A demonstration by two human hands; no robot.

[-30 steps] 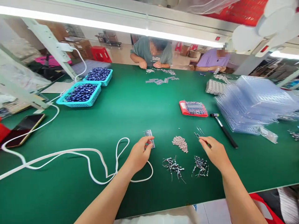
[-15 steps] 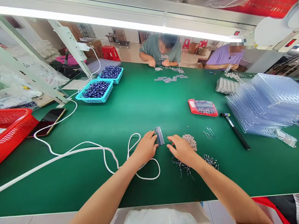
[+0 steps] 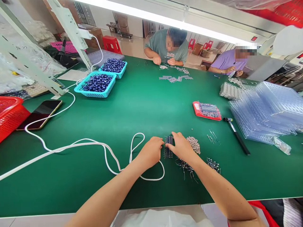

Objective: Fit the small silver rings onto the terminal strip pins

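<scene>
Right hand (image 3: pixel 182 147) over green tabletop (image 3: pixel 142 110), lamp (image 3: pixel 182 25) overhead.

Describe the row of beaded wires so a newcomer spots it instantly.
On the green table, find the wearer's left hand and right hand. At their fingertips lies the row of beaded wires. Its wires run parallel, unlike the tangled wire heap nearby.

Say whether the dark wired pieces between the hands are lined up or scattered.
Lined up: the dark wired pieces sit side by side in a block between the left hand and right hand, wire ends in rows.
</scene>
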